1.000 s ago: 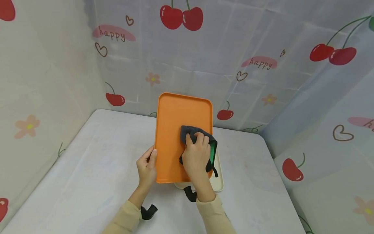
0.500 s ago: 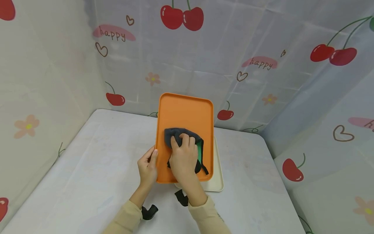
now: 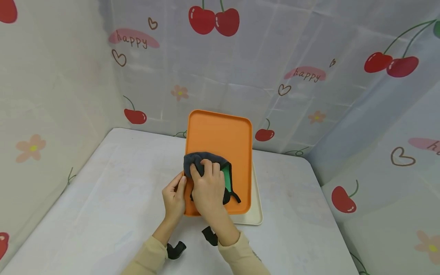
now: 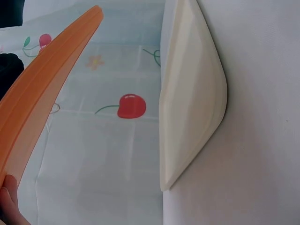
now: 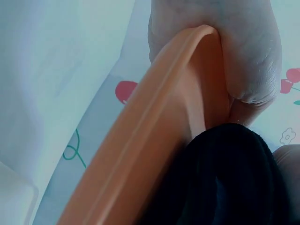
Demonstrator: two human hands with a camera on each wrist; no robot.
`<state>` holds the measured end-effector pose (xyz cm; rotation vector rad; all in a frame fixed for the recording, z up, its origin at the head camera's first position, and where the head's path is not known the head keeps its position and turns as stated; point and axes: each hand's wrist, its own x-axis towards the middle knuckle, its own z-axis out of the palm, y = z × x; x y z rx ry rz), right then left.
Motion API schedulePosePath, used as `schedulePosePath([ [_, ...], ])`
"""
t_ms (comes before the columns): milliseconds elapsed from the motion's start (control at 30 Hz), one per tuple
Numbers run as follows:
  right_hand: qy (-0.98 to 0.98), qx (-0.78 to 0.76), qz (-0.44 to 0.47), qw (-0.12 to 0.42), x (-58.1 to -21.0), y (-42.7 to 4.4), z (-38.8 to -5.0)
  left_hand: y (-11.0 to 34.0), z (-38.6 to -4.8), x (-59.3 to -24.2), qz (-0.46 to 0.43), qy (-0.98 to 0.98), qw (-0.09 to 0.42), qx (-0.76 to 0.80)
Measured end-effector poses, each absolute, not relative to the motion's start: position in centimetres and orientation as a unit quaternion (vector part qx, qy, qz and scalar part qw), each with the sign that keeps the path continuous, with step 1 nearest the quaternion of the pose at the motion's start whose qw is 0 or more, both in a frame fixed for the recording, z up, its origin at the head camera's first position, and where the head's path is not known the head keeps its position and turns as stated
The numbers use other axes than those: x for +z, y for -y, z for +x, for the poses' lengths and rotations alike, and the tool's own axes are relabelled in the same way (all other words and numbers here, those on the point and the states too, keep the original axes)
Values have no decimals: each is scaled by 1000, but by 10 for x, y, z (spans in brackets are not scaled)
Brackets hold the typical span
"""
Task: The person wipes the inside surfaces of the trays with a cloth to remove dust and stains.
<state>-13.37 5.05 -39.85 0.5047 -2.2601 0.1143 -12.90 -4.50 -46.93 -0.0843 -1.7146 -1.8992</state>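
An orange tray is held up at a tilt, its inner face toward me in the head view. My left hand grips its left rim, thumb on the front edge and fingers behind. With bent fingers my right hand holds a bunched dark grey cloth with a green patch and a black strap, pressed on the tray's lower left part. The right wrist view shows the dark cloth against the orange tray. Much of the cloth is hidden under my right hand.
A cream tray lies on the white table, partly behind the orange one; the left wrist view shows the cream tray from the side. A cherry-print curtain stands behind the table, with more at both sides.
My right hand has slid the cloth leftward across the orange tray, from its right side to its left rim. My left hand and the tray have barely moved.
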Motion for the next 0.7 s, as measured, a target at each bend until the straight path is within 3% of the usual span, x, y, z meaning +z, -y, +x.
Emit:
schedulePosePath([
  [700,906,34,159,390,-401,-69,-134,48,-130,-470,6,642,286,-711],
])
